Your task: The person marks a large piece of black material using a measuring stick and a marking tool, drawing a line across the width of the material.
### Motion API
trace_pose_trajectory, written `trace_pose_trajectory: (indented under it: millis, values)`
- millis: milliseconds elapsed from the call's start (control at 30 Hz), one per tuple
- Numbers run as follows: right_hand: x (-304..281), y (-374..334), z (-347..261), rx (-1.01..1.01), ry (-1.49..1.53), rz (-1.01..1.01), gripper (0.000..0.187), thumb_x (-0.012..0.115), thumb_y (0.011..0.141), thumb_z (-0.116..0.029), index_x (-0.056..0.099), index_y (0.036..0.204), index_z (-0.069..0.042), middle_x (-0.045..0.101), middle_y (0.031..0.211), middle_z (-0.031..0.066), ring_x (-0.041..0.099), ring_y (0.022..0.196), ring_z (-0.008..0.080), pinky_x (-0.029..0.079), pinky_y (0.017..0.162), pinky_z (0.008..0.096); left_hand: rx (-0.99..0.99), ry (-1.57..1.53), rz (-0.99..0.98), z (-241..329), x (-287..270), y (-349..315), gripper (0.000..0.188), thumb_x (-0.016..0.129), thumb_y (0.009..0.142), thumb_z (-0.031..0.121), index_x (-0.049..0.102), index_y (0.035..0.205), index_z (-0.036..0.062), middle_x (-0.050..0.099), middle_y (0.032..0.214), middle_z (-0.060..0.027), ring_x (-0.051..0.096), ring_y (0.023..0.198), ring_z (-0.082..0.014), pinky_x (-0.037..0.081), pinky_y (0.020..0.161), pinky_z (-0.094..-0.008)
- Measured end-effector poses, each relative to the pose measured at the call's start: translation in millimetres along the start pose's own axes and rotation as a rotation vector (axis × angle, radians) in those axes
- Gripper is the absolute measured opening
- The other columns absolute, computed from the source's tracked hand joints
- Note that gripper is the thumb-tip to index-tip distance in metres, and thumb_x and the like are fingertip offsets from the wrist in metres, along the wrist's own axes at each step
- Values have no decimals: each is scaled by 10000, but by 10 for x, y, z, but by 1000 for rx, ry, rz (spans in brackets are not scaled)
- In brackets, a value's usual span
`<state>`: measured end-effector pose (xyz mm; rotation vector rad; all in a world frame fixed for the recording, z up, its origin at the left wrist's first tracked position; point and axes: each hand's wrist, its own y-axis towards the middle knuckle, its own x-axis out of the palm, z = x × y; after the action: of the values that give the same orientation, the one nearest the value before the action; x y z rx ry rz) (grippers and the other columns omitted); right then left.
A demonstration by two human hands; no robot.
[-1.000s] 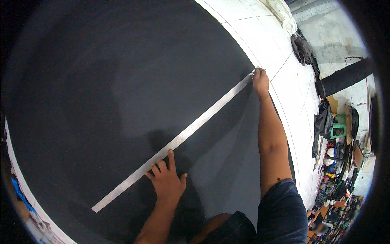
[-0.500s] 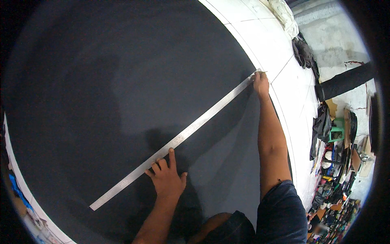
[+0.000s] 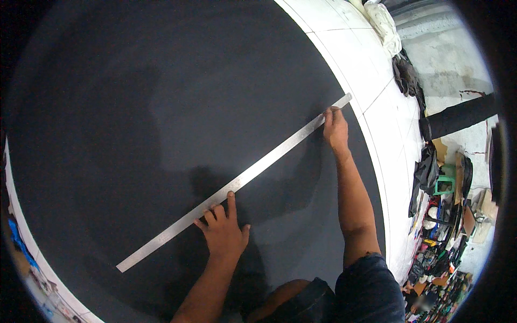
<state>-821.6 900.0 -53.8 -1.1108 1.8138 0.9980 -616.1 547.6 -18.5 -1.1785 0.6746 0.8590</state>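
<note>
A long metal ruler (image 3: 269,158) lies slantwise across a wide sheet of black cloth (image 3: 226,97), its far end close to the cloth's right edge. My left hand (image 3: 224,232) is open, fingers spread, with the fingertips resting on the ruler's near-side edge. Further up that edge, my right hand (image 3: 336,132) is closed in a pinch against the ruler, a little short of its far end. Whatever sits between those fingertips is too small to make out.
White tiled surface (image 3: 371,70) borders the cloth on the right. Beyond it are a dark fabric roll (image 3: 458,117), a green stool (image 3: 444,184), black bags (image 3: 425,172) and a crowded heap of items (image 3: 441,258). Something blue (image 3: 21,245) shows at the far left.
My right hand has slid along the ruler, away from its far end and toward me, uncovering that end. My left hand stays pressed on the ruler; the view has shifted slightly.
</note>
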Motion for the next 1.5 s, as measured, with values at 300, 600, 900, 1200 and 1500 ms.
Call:
trace_pose_trajectory:
  millis: [300,600,900,1200,1500]
  values:
    - [-11,260,311,18,-111,104,348,470,1035,-297,624,1126,1,697,1028,247,663,973,451,512,845,514,9,20,7,35,-2,17,1027,768,787,518,243,1597,168,458,1305,-199,445,1262,-434,371,1024,-722]
    - [22,-623,-559,-161,50,-43,237,554,993,-186,658,1063,15,704,919,244,686,868,435,528,785,490,1,18,34,-17,24,-9,1030,777,777,516,261,1592,156,459,1288,-197,449,1255,-437,374,1020,-726]
    - [7,-826,-815,-229,-4,-84,180,574,951,-147,674,997,-5,697,905,224,680,839,409,510,765,500,1,19,36,12,4,-5,1049,785,771,510,242,1590,142,439,1302,-195,446,1201,-421,370,1036,-698]
    - [1,-1872,-1629,-486,334,-491,184,582,957,-104,678,1108,-63,709,1078,118,638,1022,314,430,946,450,13,24,22,-7,-12,-13,1025,778,779,515,261,1581,143,445,1312,-192,447,1220,-413,384,1029,-684]
    - [29,-2452,-1241,-564,24,-354,341,552,980,-159,586,1314,-102,560,1422,136,481,1344,359,295,1130,588,44,-21,-10,-353,120,-349,971,787,790,466,298,1565,145,449,1360,-171,463,1236,-377,415,1030,-616]
